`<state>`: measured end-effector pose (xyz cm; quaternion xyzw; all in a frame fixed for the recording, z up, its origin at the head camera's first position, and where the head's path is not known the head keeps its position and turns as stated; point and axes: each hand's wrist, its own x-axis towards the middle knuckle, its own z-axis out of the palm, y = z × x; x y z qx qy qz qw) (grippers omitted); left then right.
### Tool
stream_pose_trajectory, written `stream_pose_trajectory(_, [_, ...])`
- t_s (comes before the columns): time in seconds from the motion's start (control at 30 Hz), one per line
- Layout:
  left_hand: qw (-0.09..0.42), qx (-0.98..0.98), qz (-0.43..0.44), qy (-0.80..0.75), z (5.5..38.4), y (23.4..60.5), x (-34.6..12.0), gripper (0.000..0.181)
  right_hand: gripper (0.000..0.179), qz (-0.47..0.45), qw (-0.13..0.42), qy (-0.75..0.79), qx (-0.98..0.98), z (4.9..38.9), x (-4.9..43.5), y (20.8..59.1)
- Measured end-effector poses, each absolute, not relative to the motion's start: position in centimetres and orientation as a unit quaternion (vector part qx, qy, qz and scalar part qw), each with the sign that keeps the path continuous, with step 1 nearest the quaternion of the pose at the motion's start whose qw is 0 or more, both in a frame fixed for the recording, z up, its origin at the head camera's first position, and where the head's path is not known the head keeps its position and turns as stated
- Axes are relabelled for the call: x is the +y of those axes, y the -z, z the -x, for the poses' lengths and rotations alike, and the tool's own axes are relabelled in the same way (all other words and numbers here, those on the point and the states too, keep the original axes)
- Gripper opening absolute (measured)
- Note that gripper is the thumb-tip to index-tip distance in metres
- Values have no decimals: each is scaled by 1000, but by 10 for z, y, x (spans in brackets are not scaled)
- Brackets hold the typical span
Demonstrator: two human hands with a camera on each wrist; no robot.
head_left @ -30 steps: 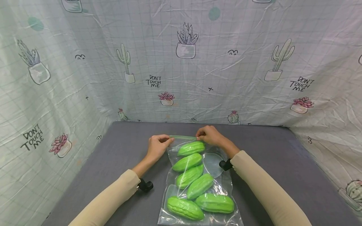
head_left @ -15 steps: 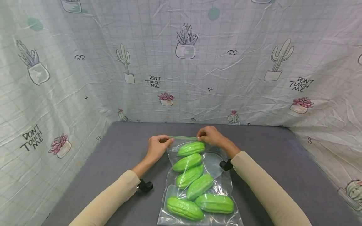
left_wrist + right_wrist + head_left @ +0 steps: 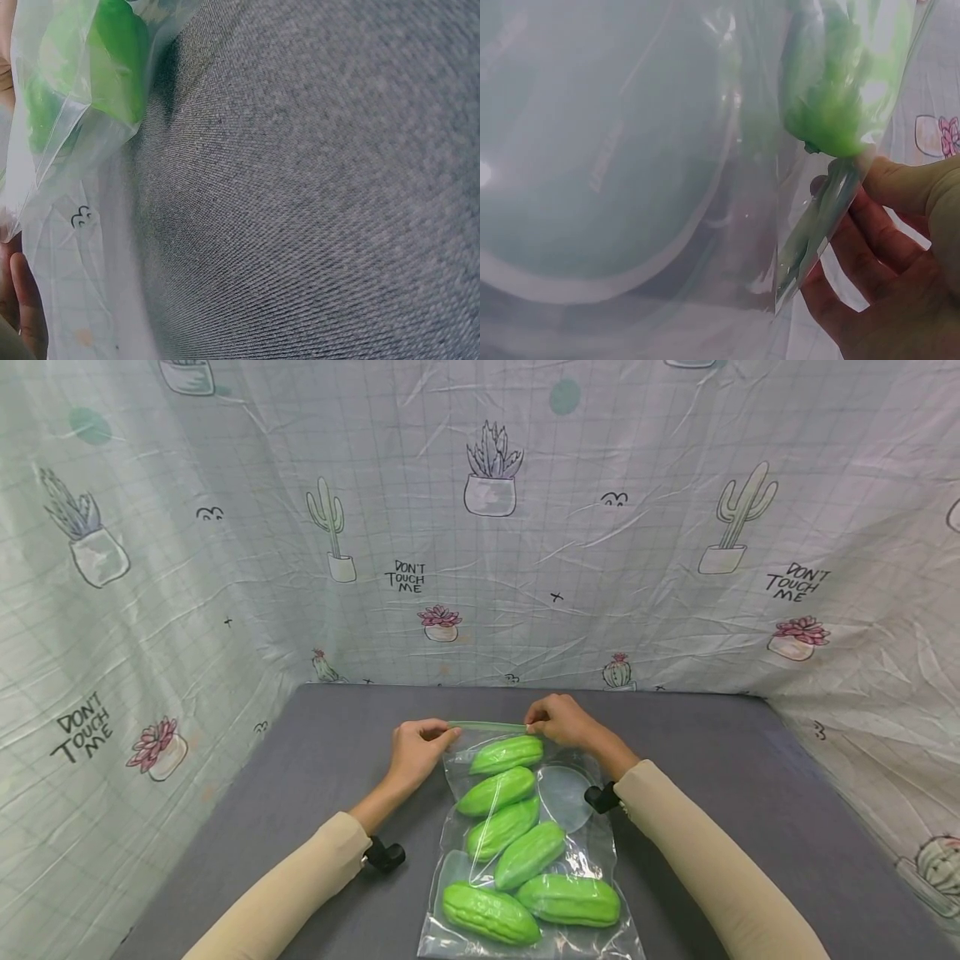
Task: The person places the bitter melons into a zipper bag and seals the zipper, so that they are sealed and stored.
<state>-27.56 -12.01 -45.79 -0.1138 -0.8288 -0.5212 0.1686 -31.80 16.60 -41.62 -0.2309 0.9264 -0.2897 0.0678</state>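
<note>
A clear zip bag holds several ribbed green gourds that look like bitter melons, stacked up its length in the head view. Its green seal strip runs along the top edge. At the strip's left end, my left hand pinches the bag between thumb and fingers. The strip's other side is pinched by my right hand. From the right wrist, the thumb and fingers of that hand squeeze the strip below one gourd. Fingers grip the bag's edge in the left wrist view.
A dark grey table lies under the bag. Sheeting printed with cacti stands behind it and at both sides. Each wrist carries a small black camera, such as the left one. A pale round panel shows on the bag.
My right hand has slid slightly to the right along the seal strip. The left hand, the bag and the gourds stay nearly where they were.
</note>
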Motion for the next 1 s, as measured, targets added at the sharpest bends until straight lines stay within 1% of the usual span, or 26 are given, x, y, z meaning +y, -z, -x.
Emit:
stream_pose_trajectory(0.4, [167,-829,116,521,276,458,-120,9,14,234,65,285,927,319,170,418])
stream_pose_trajectory(1.0, [161,-835,105,516,276,457,-120,14,14,239,52,283,927,320,174,421])
